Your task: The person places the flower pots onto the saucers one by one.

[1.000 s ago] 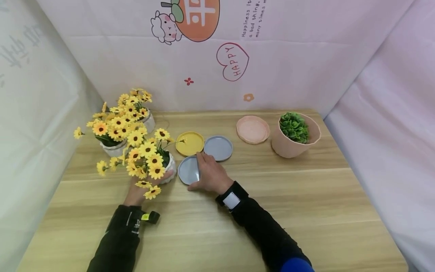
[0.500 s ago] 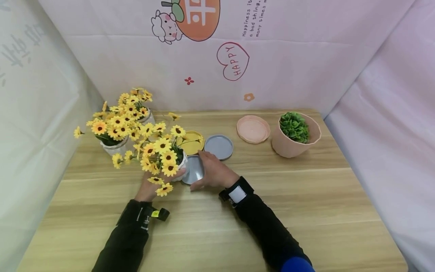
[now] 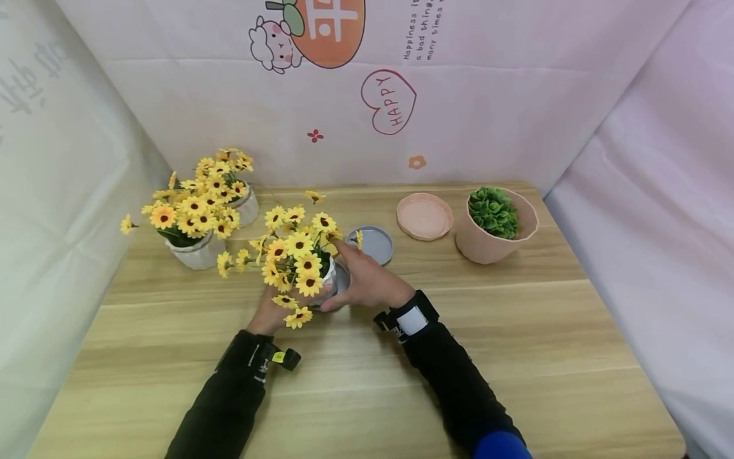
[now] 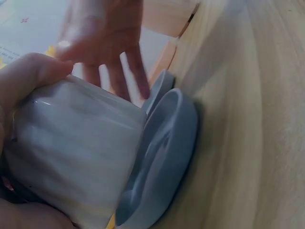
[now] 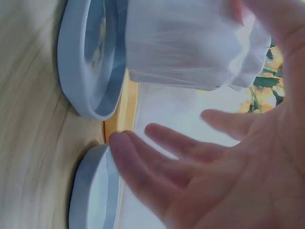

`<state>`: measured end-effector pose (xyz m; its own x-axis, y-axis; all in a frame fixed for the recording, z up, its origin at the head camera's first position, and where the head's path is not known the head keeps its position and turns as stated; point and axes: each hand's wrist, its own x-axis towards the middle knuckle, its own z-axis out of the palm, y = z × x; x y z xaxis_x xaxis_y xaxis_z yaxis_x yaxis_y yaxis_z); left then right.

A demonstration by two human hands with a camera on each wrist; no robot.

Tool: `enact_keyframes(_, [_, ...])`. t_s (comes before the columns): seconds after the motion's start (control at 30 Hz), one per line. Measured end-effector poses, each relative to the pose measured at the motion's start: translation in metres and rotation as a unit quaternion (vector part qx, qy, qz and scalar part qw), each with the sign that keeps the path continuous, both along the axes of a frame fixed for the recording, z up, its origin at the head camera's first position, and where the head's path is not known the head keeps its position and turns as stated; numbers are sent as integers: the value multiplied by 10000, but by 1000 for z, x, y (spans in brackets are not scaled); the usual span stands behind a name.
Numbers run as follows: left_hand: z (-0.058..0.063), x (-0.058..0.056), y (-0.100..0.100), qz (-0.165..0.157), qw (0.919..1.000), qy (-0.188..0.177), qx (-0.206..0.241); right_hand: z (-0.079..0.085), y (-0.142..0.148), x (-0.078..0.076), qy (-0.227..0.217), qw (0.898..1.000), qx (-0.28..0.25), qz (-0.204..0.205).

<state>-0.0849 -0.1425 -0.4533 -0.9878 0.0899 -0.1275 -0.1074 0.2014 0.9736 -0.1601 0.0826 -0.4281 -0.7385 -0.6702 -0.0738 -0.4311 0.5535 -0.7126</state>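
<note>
On the cloth point(image 3: 499, 115) behind, I can read HAPPY, lettered sideways inside a red heart point(image 3: 388, 102), and the dark text point(image 3: 423, 32) beside it begins "Happiness it", "a bad thing" and "many times" — the edge cuts off the rest. Marks on the left wrist strap point(image 3: 262, 363) are too small to make out. The left hand point(image 3: 269, 312) grips a white pot point(image 4: 76, 143) of yellow flowers point(image 3: 298, 255), over a blue-grey saucer point(image 4: 178, 157). The right hand point(image 3: 369, 280) is beside the pot — fingers spread, holding nothing.
</note>
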Motion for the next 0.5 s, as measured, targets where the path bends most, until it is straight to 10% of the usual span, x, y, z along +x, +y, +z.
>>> enact_keyframes(0.5, [-13,-1,8,-17,9991,-238,-339,-10,-12,1,65,9979,-421,488])
